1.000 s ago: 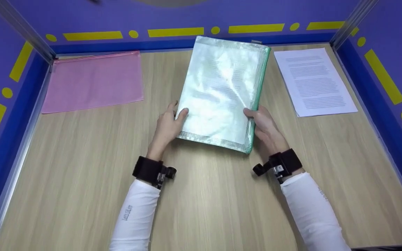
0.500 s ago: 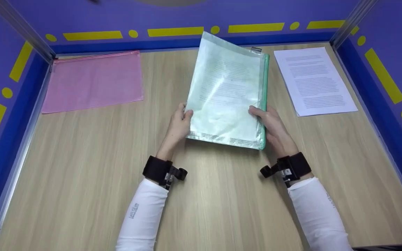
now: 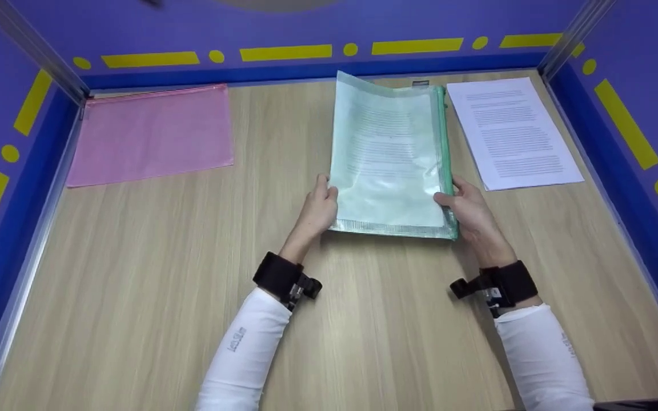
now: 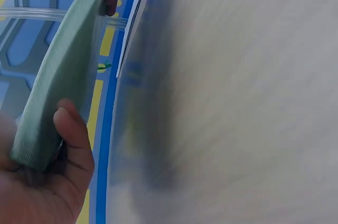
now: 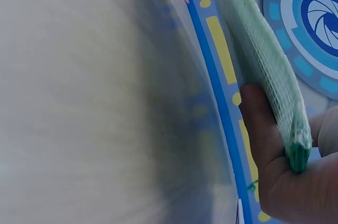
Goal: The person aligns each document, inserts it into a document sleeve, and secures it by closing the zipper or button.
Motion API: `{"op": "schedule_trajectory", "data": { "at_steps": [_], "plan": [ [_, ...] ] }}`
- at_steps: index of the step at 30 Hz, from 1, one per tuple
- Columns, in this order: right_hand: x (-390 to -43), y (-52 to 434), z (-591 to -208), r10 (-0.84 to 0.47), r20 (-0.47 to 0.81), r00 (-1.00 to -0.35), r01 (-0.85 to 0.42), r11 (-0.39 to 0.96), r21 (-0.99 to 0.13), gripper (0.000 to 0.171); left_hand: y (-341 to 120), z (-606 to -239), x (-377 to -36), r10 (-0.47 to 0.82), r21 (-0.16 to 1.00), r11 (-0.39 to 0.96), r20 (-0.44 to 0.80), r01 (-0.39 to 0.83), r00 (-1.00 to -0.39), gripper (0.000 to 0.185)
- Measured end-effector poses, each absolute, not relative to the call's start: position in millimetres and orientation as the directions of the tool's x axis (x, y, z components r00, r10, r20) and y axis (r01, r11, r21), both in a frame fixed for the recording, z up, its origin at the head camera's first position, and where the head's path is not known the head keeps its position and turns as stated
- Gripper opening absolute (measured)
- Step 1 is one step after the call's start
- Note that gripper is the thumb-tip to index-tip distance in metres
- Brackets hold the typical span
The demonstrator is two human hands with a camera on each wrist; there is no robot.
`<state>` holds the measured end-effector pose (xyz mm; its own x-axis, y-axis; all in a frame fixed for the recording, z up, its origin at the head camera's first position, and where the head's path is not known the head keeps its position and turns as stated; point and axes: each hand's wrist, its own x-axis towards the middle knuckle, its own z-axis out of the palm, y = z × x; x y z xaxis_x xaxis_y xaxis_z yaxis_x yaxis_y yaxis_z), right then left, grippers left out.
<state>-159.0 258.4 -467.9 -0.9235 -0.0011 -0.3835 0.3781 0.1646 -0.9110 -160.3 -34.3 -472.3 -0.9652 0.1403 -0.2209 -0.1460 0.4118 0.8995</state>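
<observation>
A pink pouch (image 3: 151, 135) lies flat at the far left. The left hand (image 3: 319, 210) grips the green mesh pouch (image 3: 390, 155) at its near-left corner, thumb on top — the pouch raised above mid-table, printed pages inside. The right hand (image 3: 472, 212) grips its near-right corner. A printed sheet (image 3: 512, 132) lies far right.

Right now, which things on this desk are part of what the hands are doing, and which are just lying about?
In hand:
green mesh pouch with printed pages inside
left hand, gripping its near left corner
right hand, gripping its near right corner

Lying about:
pink pouch, flat at far left
loose printed sheet, right of the green pouch
</observation>
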Motion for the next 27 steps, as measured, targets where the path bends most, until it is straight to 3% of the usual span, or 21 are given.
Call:
{"op": "schedule_trajectory", "data": {
  "at_steps": [5, 13, 18, 27],
  "plan": [
    [-161.1, 267.9, -471.7, 0.029, -0.397, -0.917, 0.392, 0.238, -0.889, 0.065, -27.4, -473.8, -161.6, 0.168, 0.871, 0.465, -0.263, -0.159, -0.950, 0.049],
    [-175.6, 270.3, -479.8, 0.001, -0.461, -0.887, 0.445, 0.260, -0.857, 0.067, -24.7, -479.0, -163.5, 0.131, 0.805, 0.561, -0.315, -0.192, -0.940, 0.051],
    [-182.5, 266.5, -483.8, 0.021, -0.474, -0.880, 0.451, 0.345, -0.823, 0.068, -24.6, -480.5, -162.7, 0.096, 0.757, 0.624, -0.321, -0.194, -0.942, 0.049],
    [-185.9, 267.3, -477.5, 0.043, -0.380, -0.924, 0.335, 0.569, -0.751, 0.069, -28.3, -481.9, -161.6, 0.069, 0.661, 0.741, -0.252, -0.120, -0.965, 0.048]
  ]
}}
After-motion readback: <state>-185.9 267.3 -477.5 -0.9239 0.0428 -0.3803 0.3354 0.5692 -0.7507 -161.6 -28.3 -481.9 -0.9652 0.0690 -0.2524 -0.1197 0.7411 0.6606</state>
